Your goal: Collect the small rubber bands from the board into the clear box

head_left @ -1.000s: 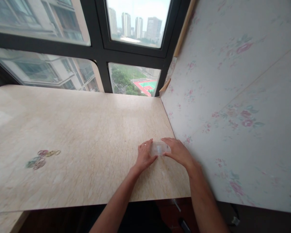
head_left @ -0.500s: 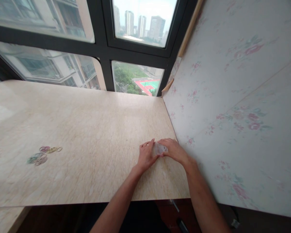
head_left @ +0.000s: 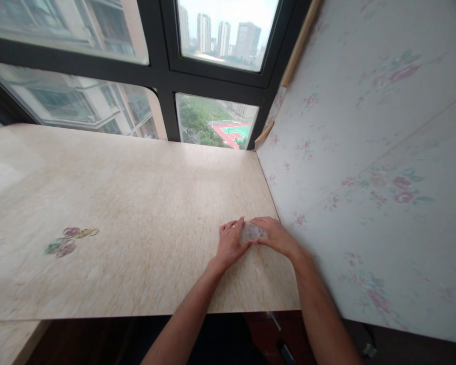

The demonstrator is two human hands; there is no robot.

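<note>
Two bare hands are on one small clear plastic container, which sits low over the marble-patterned sill, near the floral-papered wall. Whether its base bears on the sill cannot be told.

Left hand: fingers and thumb part-closed, curved against the container's left end; a ring is worn. Right hand: partly open to the container's width, thumb at the near side, fingers at the far side. Contents and lid cannot be made out.

Well apart, towards the sill's left, lie pink loops, with yellow, green and brownish ones close by.

Step in hand, as judged: a two-handed hold or adjustment of the container. Any further handling calls for light, even pressure from both sides, as thin plastic may flex or slip.
</note>
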